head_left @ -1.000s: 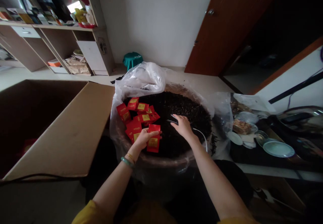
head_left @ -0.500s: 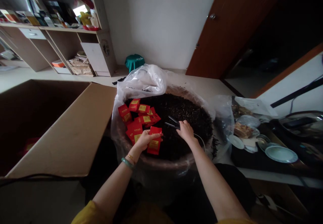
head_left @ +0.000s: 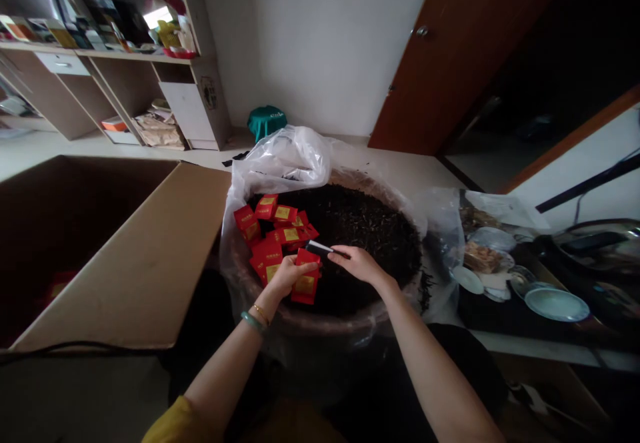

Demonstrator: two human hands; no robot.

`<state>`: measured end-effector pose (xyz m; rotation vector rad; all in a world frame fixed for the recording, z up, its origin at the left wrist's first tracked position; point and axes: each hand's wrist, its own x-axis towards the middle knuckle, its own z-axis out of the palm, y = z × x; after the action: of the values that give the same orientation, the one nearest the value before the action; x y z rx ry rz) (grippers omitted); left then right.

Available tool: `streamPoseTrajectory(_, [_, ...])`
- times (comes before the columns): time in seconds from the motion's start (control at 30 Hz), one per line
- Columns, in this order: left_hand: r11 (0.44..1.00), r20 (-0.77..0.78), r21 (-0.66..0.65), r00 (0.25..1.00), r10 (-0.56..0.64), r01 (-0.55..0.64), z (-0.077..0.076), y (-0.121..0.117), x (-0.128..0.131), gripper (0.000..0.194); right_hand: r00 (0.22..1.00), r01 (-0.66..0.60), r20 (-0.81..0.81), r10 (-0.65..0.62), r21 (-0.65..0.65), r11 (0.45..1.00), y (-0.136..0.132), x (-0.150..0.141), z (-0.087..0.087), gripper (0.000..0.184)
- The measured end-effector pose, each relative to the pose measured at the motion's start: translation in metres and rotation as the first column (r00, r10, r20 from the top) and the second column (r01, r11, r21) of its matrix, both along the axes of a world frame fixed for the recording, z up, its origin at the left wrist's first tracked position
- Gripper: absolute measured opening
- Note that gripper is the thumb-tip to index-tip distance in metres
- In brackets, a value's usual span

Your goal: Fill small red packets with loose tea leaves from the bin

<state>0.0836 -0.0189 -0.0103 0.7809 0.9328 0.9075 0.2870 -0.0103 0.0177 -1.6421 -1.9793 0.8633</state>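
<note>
In the head view, my left hand (head_left: 286, 276) grips a red packet (head_left: 305, 284) with a gold label and holds it upright over dark loose tea leaves (head_left: 367, 220). My right hand (head_left: 359, 263) has its fingers closed on a black hand-held heat sealer (head_left: 320, 248), shaped like a small flat iron. Its tip is at the top end of the packet; whether its jaws are clamped on the packet is not clear. Several more red packets (head_left: 267, 251) lie piled on the left side of the leaves, beside my left hand.
Clear plastic (head_left: 295, 156) lines the wide round basket (head_left: 340, 323) of leaves. A large open cardboard box (head_left: 130, 250) stands at left, red packets inside. On the right are a pale dish (head_left: 557, 303) and bagged items (head_left: 483, 256). Behind are a desk (head_left: 135, 60) and a green-covered bin (head_left: 267, 122).
My right hand has moved left and turned, bringing the heat sealer from over the leaves to the packet's top. Its two arms, spread apart before, now look closer together. My left hand stays nearly still.
</note>
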Motion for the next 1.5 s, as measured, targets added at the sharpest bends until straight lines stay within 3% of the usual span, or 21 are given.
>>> streamPoseTrajectory(0.17, [0.993, -0.042, 0.091, 0.997, -0.071, 0.075, -0.005, -0.001, 0.0, 0.043, 0.995, -0.051, 0.091, 0.051, 0.001, 0.999, -0.009, -0.014, 0.011, 0.037])
streamPoseTrajectory(0.37, [0.992, -0.072, 0.11, 0.996, -0.056, 0.064, -0.009, 0.0, 0.001, 0.041, 0.977, -0.105, 0.195, 0.087, 0.085, 0.991, -0.011, -0.019, 0.016, 0.022])
streamPoseTrajectory(0.53, [0.995, -0.065, 0.088, 0.997, -0.045, 0.05, -0.006, 0.0, 0.002, 0.042, 0.97, -0.119, 0.225, 0.09, 0.116, 0.986, -0.012, -0.021, 0.015, 0.022])
streamPoseTrajectory(0.8, [0.992, -0.059, 0.12, 0.998, -0.025, 0.032, -0.002, 0.0, 0.001, 0.04, 0.978, -0.138, 0.163, 0.126, 0.061, 0.989, -0.012, -0.022, 0.016, 0.031])
streamPoseTrajectory(1.03, [0.995, -0.076, 0.069, 0.995, -0.059, 0.065, -0.006, 0.0, 0.001, 0.043, 0.953, -0.139, 0.282, 0.112, 0.076, 0.987, -0.015, -0.028, 0.02, 0.025])
streamPoseTrajectory(1.23, [0.989, 0.029, 0.12, 0.996, 0.086, -0.089, 0.001, 0.002, -0.001, 0.05, 0.949, -0.136, 0.298, 0.103, 0.095, 0.986, -0.014, -0.027, 0.02, 0.024])
streamPoseTrajectory(1.5, [0.986, 0.059, 0.109, 0.991, 0.119, -0.125, 0.003, 0.002, -0.003, 0.041, 0.977, -0.151, 0.168, 0.128, 0.131, 0.98, -0.014, -0.033, 0.01, 0.021])
